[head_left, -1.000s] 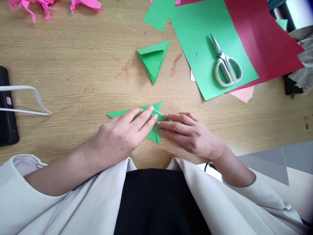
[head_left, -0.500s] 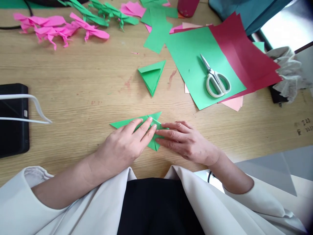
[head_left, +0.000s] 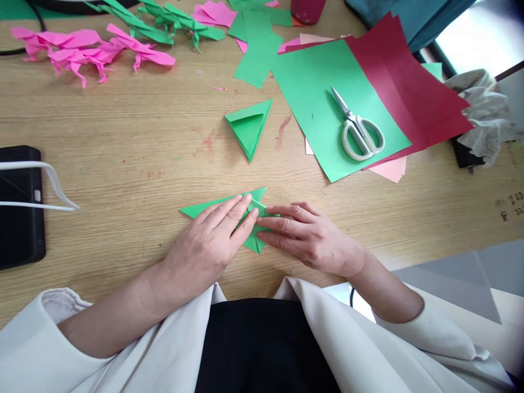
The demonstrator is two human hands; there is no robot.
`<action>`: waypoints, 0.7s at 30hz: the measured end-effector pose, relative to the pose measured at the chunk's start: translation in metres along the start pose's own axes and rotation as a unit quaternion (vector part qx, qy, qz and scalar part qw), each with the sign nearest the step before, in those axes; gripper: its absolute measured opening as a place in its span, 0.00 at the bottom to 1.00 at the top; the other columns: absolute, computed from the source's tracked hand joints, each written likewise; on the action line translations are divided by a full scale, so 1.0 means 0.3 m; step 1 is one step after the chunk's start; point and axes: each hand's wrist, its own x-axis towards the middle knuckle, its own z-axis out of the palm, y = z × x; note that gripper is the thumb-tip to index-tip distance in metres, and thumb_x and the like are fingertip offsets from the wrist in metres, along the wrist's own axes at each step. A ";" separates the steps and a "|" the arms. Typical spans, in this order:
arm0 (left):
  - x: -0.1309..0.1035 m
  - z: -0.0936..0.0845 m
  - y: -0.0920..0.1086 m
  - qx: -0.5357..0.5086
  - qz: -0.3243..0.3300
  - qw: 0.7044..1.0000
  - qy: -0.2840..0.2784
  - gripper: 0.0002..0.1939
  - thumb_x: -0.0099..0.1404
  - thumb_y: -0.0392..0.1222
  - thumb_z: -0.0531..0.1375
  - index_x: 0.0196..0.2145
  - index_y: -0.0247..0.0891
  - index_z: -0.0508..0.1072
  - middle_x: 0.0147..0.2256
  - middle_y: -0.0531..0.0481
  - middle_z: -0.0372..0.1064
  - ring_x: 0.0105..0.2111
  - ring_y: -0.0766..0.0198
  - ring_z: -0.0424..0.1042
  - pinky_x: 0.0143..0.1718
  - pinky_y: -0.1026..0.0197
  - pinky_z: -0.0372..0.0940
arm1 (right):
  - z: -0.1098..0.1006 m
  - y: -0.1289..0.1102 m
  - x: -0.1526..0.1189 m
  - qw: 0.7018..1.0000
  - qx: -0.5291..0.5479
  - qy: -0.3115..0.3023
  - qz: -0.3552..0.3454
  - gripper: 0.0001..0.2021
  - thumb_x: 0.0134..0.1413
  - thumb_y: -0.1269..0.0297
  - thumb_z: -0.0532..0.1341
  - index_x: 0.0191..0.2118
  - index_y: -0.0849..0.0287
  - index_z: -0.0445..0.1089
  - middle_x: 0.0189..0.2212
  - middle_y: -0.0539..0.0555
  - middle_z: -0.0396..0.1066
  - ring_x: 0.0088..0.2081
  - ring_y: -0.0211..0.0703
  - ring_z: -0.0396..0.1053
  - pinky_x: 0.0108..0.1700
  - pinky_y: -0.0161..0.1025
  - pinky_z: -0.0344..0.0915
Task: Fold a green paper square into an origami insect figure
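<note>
A piece of green folded paper [head_left: 213,206] lies on the table in front of me, with long points to the left and upper right and a short creased point toward me. My left hand [head_left: 215,229] rests flat across its middle, fingers stretched out and pressing it down. At its right edge, the fingertips of my right hand [head_left: 298,233] close on the paper, with that hand's thumb hidden below. The fingertips of both hands nearly meet. Farther off lies a second green folded triangle [head_left: 249,128], touched by neither hand.
Scissors [head_left: 358,128] lie on a green sheet [head_left: 311,76] over red sheets [head_left: 421,93] at the right. Pink folded figures [head_left: 73,46] and green ones [head_left: 176,22] stand at the back left. A black device [head_left: 20,218] with a white strap is at the left edge.
The view has shifted slightly, so the things on the table appear a little farther left. Both hands stay on the green folded paper; the left fingers have slid slightly over it.
</note>
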 end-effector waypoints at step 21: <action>-0.019 0.007 -0.010 -0.058 -0.004 0.998 -0.010 0.23 0.72 0.30 0.51 0.63 0.33 0.65 0.66 0.36 0.60 0.66 0.47 0.60 0.62 0.43 0.63 | 0.005 0.000 -0.001 1.000 -0.003 0.002 0.004 0.17 0.71 0.68 0.52 0.59 0.59 0.70 0.61 0.59 0.69 0.62 0.53 0.62 0.55 0.51 0.62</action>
